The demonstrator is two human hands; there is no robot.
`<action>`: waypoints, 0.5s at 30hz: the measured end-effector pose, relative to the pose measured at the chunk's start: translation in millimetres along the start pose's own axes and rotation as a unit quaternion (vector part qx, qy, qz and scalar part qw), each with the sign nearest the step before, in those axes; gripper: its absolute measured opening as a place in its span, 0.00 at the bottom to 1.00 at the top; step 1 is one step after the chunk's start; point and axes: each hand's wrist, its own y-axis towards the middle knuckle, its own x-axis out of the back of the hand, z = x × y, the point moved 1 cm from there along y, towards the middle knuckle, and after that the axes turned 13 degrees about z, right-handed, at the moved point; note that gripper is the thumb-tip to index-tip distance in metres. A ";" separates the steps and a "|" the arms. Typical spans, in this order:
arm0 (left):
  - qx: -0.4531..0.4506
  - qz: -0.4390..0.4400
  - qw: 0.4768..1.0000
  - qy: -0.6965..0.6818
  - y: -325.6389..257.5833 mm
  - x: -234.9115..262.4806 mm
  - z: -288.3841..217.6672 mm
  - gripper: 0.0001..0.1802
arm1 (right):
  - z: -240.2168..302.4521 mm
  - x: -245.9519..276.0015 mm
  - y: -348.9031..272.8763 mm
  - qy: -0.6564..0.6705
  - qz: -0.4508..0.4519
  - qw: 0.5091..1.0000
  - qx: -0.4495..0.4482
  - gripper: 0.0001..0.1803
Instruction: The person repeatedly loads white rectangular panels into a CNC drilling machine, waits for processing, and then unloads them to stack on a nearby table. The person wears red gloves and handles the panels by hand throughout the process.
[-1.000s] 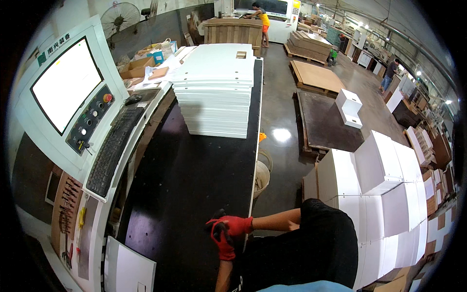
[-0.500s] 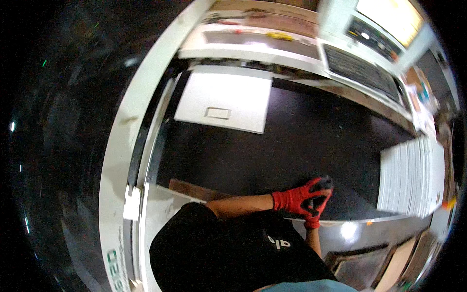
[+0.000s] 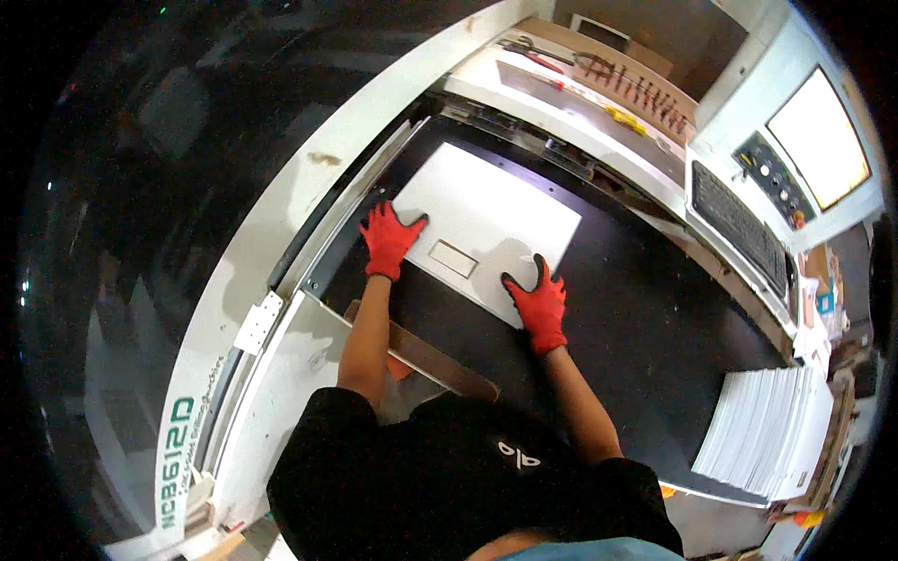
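A flat white panel point(image 3: 510, 206) with a small rectangular cutout point(image 3: 454, 259) near its front edge lies on the black table surface. My left hand point(image 3: 388, 240), in a red glove with dark fingertips, is at the panel's left corner, fingers spread and thumb reaching over the edge. At the near right corner is my right hand point(image 3: 540, 307), gloved the same way, thumb and forefinger apart against the panel. Neither hand is wrapped round it.
A stack of white panels point(image 3: 762, 430) stands at the right end of the table. Beyond the far edge are a tool ledge point(image 3: 627, 84), a keyboard point(image 3: 739, 224) and a lit screen point(image 3: 821, 136). A pale machine frame point(image 3: 281, 201) runs along the left.
My hands were together near the table's front edge, away from the panel. They have parted and moved forward to its left and right corners. The view has also turned.
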 end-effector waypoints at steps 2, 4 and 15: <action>-0.061 -0.035 0.995 -0.073 -14.9 -14.1 14.6 0.58 | -3.2 -12.7 10.6 0.000 -0.045 0.995 -0.084 0.62; -0.115 -0.001 0.986 -0.120 -23.5 -6.5 27.9 0.52 | -46.6 -9.5 25.9 0.137 -0.113 0.980 0.085 0.65; -0.083 -0.062 0.994 0.022 -75.8 -17.1 52.4 0.43 | -216.9 116.6 -62.9 0.178 -0.033 0.983 0.005 0.57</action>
